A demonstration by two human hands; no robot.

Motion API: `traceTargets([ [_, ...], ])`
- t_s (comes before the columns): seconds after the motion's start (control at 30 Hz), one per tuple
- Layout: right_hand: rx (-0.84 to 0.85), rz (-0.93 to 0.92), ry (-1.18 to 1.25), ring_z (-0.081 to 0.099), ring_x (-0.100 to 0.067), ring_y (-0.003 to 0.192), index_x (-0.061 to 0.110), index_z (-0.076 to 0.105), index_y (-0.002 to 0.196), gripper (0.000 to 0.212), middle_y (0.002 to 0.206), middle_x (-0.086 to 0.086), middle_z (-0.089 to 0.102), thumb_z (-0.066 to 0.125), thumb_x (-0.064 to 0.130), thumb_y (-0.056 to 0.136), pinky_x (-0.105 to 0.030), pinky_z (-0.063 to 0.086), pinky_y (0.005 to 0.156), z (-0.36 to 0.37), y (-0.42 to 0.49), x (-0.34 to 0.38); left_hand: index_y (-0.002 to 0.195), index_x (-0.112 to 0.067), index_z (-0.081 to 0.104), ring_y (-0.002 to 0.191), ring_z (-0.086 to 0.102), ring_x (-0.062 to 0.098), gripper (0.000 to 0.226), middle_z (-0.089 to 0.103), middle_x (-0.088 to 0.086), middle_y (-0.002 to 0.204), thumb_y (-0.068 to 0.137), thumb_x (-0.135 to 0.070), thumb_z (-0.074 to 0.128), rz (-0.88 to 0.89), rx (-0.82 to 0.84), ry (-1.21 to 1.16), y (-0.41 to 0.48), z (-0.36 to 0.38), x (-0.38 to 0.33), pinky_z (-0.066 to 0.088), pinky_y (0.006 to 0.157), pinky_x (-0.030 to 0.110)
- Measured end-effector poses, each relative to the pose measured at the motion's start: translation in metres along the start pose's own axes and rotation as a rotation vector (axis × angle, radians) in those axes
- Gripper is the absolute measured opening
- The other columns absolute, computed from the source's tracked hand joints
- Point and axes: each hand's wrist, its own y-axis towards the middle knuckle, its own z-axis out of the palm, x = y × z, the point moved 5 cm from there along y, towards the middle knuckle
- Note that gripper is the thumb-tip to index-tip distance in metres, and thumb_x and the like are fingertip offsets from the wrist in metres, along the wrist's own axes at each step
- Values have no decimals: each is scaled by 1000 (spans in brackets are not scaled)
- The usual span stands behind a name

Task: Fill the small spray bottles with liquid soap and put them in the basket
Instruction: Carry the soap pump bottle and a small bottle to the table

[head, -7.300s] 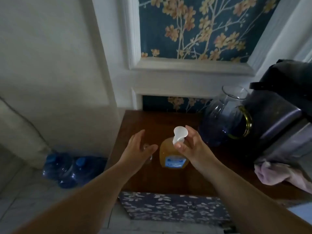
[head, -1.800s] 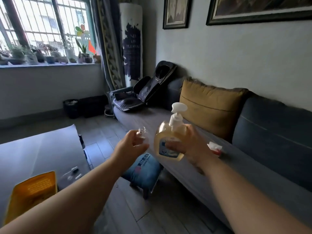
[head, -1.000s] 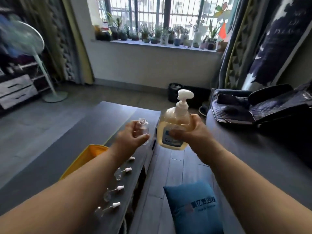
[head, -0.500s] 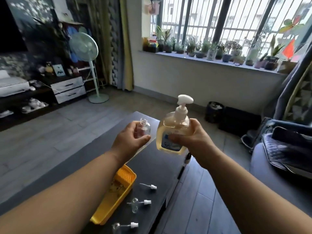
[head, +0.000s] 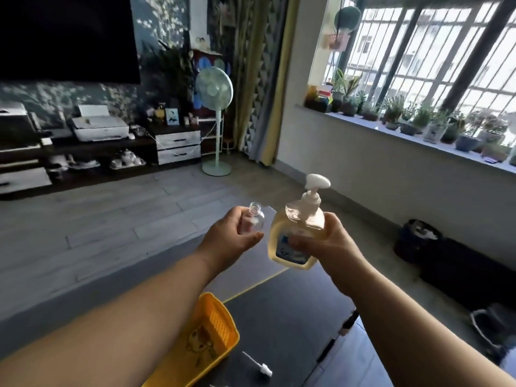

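Above the dark tabletop point(head: 279, 311), the left hand point(head: 229, 241) holds a small spray bottle point(head: 254, 222) upright, fingers point(head: 250, 236) curled round its body, neck uncapped; the right hand point(head: 332, 244) wraps the soap bottle point(head: 290, 247) just beside it; the yellow basket point(head: 215, 328) sits below; light and probably slick, the small bottle wants a firm hold low on its body, clear of the neck.

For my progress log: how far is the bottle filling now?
Done: nothing visibly; no bottle shows in the yellow basket. In hand: left hand holds an open, empty-looking small bottle, right hand the soap dispenser. Remaining: filling, fitting the spray head lying on the table, basketing.
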Motion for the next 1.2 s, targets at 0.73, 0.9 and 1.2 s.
traceTargets([
  [0.73,424,64,-114,65,-8,93,39,50,98,53,98,12,65,88,19,66,-39,58,86,-12,191,-241,107,-34,49,100,62,13,42,65,-7,106,72,-37,72,-419,-247,37,93,167,188,48,94,40],
  [0.9,461,99,-142,65,-9,95,38,51,100,56,96,14,65,90,20,63,-46,56,92,0,181,-329,109,-35,47,100,61,13,51,65,-11,105,65,-46,68,-493,-290,14,66,224,258,50,91,39],
  [1.2,464,135,-135,67,-12,100,42,52,105,64,103,11,68,87,35,53,-51,55,90,4,178,-437,114,-32,45,106,57,12,46,61,-9,112,77,-30,71,-565,-230,-63,53,293,348,46,88,29],
])
